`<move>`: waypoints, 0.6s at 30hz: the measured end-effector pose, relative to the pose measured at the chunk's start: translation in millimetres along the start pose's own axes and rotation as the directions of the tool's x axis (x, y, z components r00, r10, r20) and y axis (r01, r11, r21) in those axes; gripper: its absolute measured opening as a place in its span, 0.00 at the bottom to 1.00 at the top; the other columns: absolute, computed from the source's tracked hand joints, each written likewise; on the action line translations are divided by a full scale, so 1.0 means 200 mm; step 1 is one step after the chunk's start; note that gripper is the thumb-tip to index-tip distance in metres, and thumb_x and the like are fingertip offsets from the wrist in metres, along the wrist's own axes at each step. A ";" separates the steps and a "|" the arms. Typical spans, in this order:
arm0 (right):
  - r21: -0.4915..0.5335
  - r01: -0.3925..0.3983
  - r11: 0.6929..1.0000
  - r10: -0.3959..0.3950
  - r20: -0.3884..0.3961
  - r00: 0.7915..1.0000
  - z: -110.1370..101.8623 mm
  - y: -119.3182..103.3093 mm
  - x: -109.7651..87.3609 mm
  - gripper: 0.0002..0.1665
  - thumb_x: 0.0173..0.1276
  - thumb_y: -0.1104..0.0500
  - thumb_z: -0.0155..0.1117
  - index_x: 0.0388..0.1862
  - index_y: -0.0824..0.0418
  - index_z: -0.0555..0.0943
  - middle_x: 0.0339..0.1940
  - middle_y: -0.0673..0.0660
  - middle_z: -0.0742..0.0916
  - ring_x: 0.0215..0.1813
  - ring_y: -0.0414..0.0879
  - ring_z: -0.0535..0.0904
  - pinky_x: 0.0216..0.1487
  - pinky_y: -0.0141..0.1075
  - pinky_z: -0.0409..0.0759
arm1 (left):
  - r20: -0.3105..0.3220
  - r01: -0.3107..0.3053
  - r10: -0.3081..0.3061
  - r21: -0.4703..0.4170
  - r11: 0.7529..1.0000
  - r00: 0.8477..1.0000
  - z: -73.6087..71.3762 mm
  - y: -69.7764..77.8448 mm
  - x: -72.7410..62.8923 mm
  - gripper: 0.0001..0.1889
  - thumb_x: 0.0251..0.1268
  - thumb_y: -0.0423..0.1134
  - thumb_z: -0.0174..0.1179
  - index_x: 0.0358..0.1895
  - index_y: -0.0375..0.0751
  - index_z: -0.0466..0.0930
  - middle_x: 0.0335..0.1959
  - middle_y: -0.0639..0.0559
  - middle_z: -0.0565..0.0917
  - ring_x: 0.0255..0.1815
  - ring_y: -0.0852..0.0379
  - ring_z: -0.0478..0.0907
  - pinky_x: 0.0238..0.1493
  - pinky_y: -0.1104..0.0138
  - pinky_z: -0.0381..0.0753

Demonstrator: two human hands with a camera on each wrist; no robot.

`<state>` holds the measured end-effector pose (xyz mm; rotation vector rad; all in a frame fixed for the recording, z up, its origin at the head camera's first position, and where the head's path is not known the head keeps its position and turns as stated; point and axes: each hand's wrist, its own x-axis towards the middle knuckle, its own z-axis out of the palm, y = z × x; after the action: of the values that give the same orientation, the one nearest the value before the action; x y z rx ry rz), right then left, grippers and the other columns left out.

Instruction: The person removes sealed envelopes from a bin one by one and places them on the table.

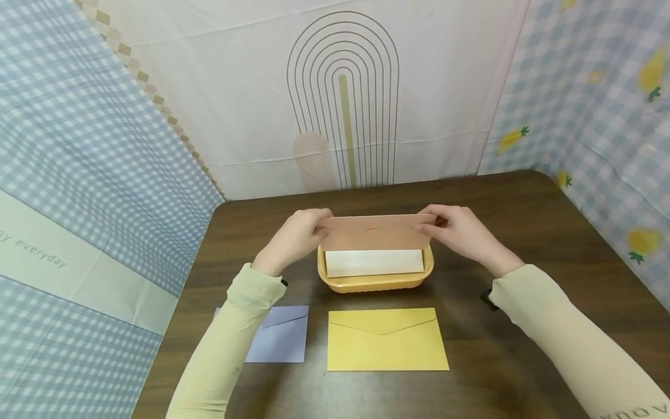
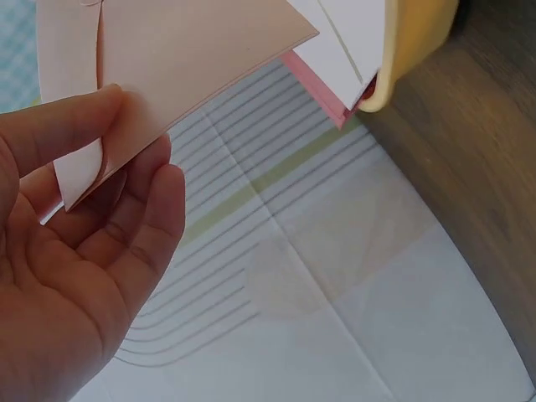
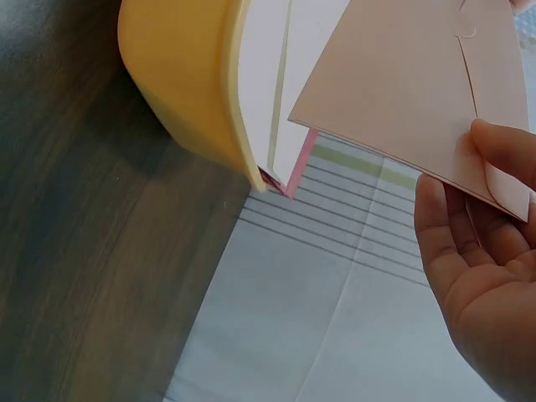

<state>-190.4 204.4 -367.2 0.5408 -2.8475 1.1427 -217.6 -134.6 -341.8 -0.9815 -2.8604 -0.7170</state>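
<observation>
A pale pink envelope is held up level over the yellow basket. My left hand pinches its left end between thumb and fingers, and my right hand pinches the right end. Both wrist views show the thumbs on the flap side and the fingers behind. Inside the basket stands a white envelope, partly covered by the pink one. The right wrist view also shows the corner of a darker pink envelope beyond the white one. The basket's far side is hidden in the head view.
On the brown wooden table, a yellow envelope lies flap side up in front of the basket. To its left is a purple envelope, partly behind my left sleeve. A patterned cloth hangs behind the table.
</observation>
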 end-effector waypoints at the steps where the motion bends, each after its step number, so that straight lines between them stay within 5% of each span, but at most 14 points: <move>1: -0.002 -0.003 1.000 0.003 -0.001 1.000 -0.01 0.01 -0.01 0.10 0.73 0.52 0.65 0.49 0.54 0.86 0.37 0.52 0.87 0.35 0.48 0.78 0.36 0.41 0.76 | 0.001 0.003 -0.003 -0.005 1.000 1.000 0.00 0.01 0.00 0.06 0.66 0.25 0.59 0.36 0.41 0.80 0.29 0.52 0.78 0.29 0.55 0.72 0.34 0.63 0.73; 7: -0.025 -0.033 0.999 0.032 -0.050 0.998 -0.13 0.07 -0.09 0.11 0.73 0.48 0.65 0.47 0.51 0.86 0.39 0.51 0.88 0.34 0.46 0.78 0.33 0.37 0.74 | 0.007 -0.050 0.050 0.006 0.999 0.999 0.06 0.11 0.09 0.05 0.68 0.29 0.61 0.44 0.40 0.81 0.38 0.52 0.84 0.38 0.56 0.79 0.44 0.61 0.79; 12: -0.092 -0.090 0.992 0.078 -0.124 0.989 -0.30 0.16 -0.24 0.12 0.71 0.46 0.67 0.47 0.49 0.86 0.40 0.50 0.88 0.37 0.35 0.80 0.35 0.27 0.73 | 0.060 -0.148 0.146 0.035 0.988 0.988 0.13 0.27 0.23 0.03 0.70 0.32 0.62 0.41 0.42 0.78 0.33 0.54 0.80 0.34 0.58 0.74 0.41 0.65 0.75; 18: -0.124 -0.213 0.969 0.192 -0.162 0.968 -0.45 0.27 -0.38 0.18 0.71 0.43 0.66 0.52 0.51 0.84 0.42 0.47 0.87 0.37 0.24 0.76 0.33 0.25 0.73 | 0.121 -0.179 0.175 0.024 0.983 0.977 0.21 0.46 0.36 0.04 0.73 0.35 0.60 0.46 0.42 0.80 0.33 0.57 0.81 0.31 0.62 0.77 0.39 0.70 0.75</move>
<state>-145.4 324.6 -347.9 0.1526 -2.8737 0.9489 -215.5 -12.1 -328.0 -1.2957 -2.8225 -0.6104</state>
